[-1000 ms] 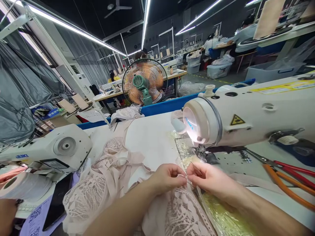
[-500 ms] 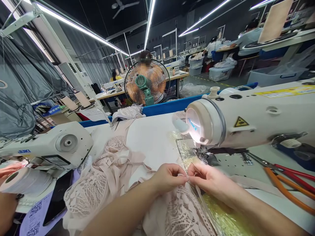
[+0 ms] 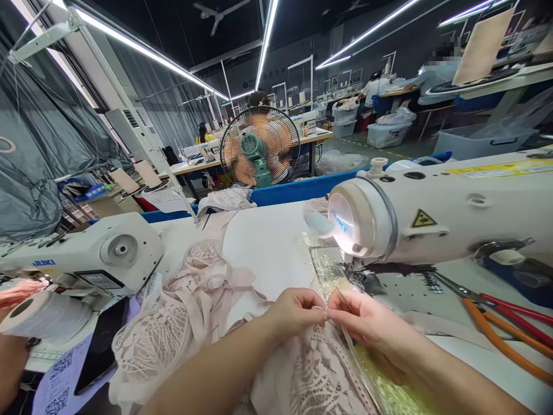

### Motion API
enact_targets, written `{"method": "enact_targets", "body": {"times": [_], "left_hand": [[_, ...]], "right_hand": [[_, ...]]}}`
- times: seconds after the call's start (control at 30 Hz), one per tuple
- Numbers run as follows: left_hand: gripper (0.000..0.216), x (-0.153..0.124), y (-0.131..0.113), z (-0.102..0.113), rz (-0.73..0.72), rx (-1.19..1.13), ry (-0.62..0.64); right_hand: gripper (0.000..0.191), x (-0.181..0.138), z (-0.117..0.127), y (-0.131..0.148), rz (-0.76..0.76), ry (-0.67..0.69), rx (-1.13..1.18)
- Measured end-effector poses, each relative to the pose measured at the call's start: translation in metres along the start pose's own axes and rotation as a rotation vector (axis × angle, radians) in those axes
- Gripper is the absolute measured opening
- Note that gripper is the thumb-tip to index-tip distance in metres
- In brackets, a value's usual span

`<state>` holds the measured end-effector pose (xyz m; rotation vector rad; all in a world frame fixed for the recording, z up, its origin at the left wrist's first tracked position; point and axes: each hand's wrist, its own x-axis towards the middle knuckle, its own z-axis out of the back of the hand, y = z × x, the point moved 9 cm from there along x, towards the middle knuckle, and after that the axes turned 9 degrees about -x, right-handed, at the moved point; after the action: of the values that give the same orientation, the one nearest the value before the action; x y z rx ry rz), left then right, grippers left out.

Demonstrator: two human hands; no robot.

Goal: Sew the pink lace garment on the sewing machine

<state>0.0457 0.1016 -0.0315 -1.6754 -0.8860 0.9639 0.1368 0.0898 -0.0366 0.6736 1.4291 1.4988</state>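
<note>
My left hand [image 3: 300, 311] and my right hand [image 3: 356, 311] meet fingertip to fingertip in front of the sewing machine [image 3: 423, 213]. Both pinch the edge of a pale pink lace garment [image 3: 322, 369], which hangs below them toward my lap. A thin pointed tool [image 3: 341, 295] sticks up from between my right fingers; its kind is hard to make out. The exact spot where the fingertips join is covered by the fingers. More pale pink lace garments [image 3: 159, 328] lie heaped to the left of my left forearm.
Orange-handled and red-handled scissors [image 3: 488, 311] lie to the right under the machine arm. On the left are a second sewing machine [image 3: 86, 253], a thread cone [image 3: 47, 314], a black phone [image 3: 101, 346] and a co-worker's hand [image 3: 21, 294]. A large fan [image 3: 259, 147] stands beyond the table.
My hands stay pinched together on the garment, with only a tiny shift of the fingers. The view has moved slightly. The person behind the fan has lowered their head.
</note>
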Motion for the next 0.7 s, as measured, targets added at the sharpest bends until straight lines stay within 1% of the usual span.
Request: {"method": "enact_targets", "body": {"times": [0.07, 0.1, 0.2, 0.27, 0.33, 0.37, 0.43, 0.5, 0.6, 0.67, 0.7], "left_hand": [[0.009, 0.000, -0.001, -0.001, 0.004, -0.005, 0.000], [0.009, 0.000, -0.002, -0.001, 0.005, -0.007, -0.003], [0.008, 0.000, -0.003, 0.001, 0.002, -0.009, -0.021], [0.009, 0.000, -0.003, 0.001, 0.002, -0.007, -0.026], [0.011, 0.001, -0.003, 0.001, 0.005, 0.004, -0.025], [0.013, 0.001, -0.002, 0.001, 0.009, 0.013, -0.023], [0.014, 0.001, -0.002, 0.001, 0.021, 0.027, -0.018], [0.014, 0.001, -0.001, 0.001, 0.034, 0.049, -0.004], [0.016, 0.001, -0.003, 0.002, 0.043, 0.094, 0.006], [0.017, 0.000, -0.005, 0.004, 0.043, 0.133, 0.020], [0.018, -0.001, -0.005, 0.004, 0.044, 0.154, 0.033]], "right_hand": [[0.033, -0.001, 0.002, 0.001, 0.010, -0.022, 0.007], [0.034, -0.002, 0.002, 0.002, 0.015, -0.009, 0.024], [0.036, -0.005, -0.004, 0.009, 0.063, 0.076, 0.038], [0.034, -0.005, 0.003, 0.009, 0.078, 0.031, -0.036], [0.032, -0.003, 0.014, 0.004, 0.039, -0.039, -0.124], [0.031, -0.002, 0.018, 0.002, 0.024, -0.048, -0.148], [0.030, 0.000, 0.020, 0.004, 0.049, 0.009, -0.166], [0.029, -0.001, 0.018, 0.015, 0.125, 0.093, -0.180], [0.030, -0.014, 0.018, 0.026, 0.133, 0.183, -0.164], [0.035, -0.032, 0.020, 0.029, 0.113, 0.175, -0.098], [0.037, -0.044, 0.024, 0.028, 0.101, 0.133, -0.075]]}}
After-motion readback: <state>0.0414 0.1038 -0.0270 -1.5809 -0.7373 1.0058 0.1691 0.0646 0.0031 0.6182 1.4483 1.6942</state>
